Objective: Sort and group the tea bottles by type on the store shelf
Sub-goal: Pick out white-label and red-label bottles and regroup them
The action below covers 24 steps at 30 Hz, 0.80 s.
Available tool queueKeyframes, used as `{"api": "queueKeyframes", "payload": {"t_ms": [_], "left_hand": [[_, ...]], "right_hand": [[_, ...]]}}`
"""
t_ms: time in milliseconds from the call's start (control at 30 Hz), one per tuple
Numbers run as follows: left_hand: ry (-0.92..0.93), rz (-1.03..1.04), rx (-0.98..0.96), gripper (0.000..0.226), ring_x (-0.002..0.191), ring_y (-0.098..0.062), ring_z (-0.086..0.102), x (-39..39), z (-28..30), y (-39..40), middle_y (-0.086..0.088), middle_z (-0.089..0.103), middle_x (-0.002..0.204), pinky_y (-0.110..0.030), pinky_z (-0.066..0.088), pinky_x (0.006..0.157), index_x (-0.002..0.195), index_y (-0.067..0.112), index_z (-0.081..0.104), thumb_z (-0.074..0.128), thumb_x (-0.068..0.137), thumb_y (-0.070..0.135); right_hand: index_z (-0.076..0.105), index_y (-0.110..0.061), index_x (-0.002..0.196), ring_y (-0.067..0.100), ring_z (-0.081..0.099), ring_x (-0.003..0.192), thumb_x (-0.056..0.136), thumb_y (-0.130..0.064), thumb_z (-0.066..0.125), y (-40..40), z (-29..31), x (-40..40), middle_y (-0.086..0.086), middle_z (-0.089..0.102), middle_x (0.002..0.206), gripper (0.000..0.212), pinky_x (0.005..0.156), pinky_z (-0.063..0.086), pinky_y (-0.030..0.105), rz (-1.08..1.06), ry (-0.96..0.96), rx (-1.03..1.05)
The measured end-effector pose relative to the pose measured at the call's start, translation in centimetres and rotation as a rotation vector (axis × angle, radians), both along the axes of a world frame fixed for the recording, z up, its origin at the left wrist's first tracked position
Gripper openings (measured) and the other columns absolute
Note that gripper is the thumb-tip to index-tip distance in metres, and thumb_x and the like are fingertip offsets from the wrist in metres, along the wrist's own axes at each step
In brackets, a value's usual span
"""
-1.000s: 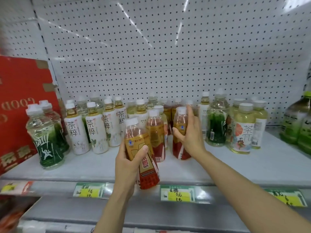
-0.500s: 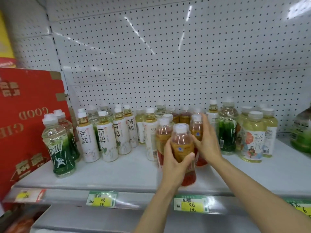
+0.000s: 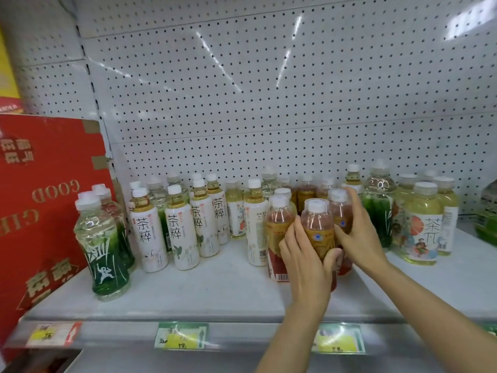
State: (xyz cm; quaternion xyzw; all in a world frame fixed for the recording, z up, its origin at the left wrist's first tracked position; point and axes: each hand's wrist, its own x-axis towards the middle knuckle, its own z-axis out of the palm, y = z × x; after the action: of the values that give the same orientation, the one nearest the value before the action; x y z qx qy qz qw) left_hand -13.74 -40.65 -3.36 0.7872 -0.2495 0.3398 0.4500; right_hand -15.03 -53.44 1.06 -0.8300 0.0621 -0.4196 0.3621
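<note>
Centre-right of frame: left hand grip clamped on amber, orange-labelled plastic tea bottle at white shelf front. Right hand grip curled round matching bottle behind. Risk: crowded neighbours toppling if nudged.

1. Amber tea bottle, white cap, red-and-gold label, stands upright near the shelf front.
2. Two matching amber bottles flank it, just behind.
3. White-labelled bottles cluster left.
4. Green-labelled bottles stand far left.
</note>
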Motion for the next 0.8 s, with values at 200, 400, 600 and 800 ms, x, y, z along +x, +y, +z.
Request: {"api": "queueKeyframes", "payload": {"t_ms": [200, 400, 600, 800], "left_hand": [[0.031, 0.033, -0.345, 0.061, 0.129, -0.014, 0.036, 3.5, 2.8, 6.4, 0.004, 0.043, 0.138, -0.037, 0.034, 0.111, 0.143, 0.021, 0.042, 0.053, 0.094, 0.055], [0.528, -0.157, -0.227, 0.088, 0.132, -0.018, 0.046, 11.8, 4.1, 9.6, 0.003, 0.045, 0.145, -0.045, 0.042, 0.110, 0.149, 0.022, 0.031, 0.079, 0.079, 0.043], [0.463, -0.258, -0.053, 0.063, 0.118, -0.009, 0.057, 12.1, 3.7, 10.1, 0.008, 0.061, 0.133, -0.029, 0.047, 0.095, 0.139, 0.024, 0.044, 0.074, 0.086, 0.041], [0.406, -0.115, -0.086, 0.065, 0.124, -0.015, 0.057, 11.3, 2.5, 16.3, 0.008, 0.060, 0.135, -0.045, 0.049, 0.103, 0.140, 0.031, 0.042, 0.074, 0.085, 0.040]], "right_hand": [[0.009, -0.048, 0.153, 0.013, 0.027, 0.144, 0.090, -0.069, 0.033, 0.1, 0.1, -0.9, -0.008, 0.022, 0.162, 0.071, 0.112, 0.033, 0.054, 0.039, 0.010, -0.012], [0.017, -0.030, 0.155, 0.010, 0.017, 0.146, 0.092, -0.061, 0.030, 2.2, 0.7, -0.9, 0.000, 0.023, 0.161, 0.071, 0.118, 0.019, 0.044, -0.111, -0.150, -0.075], [0.038, -0.015, 0.147, 0.026, 0.032, 0.139, 0.092, -0.056, 0.036, 3.6, 2.0, 0.0, 0.009, 0.043, 0.148, 0.069, 0.114, 0.024, 0.047, -0.154, -0.193, -0.311], [0.047, -0.014, 0.141, 0.032, 0.037, 0.134, 0.090, -0.055, 0.038, 3.5, 1.6, 0.8, 0.012, 0.054, 0.137, 0.066, 0.107, 0.029, 0.049, -0.159, -0.179, -0.343]]}}
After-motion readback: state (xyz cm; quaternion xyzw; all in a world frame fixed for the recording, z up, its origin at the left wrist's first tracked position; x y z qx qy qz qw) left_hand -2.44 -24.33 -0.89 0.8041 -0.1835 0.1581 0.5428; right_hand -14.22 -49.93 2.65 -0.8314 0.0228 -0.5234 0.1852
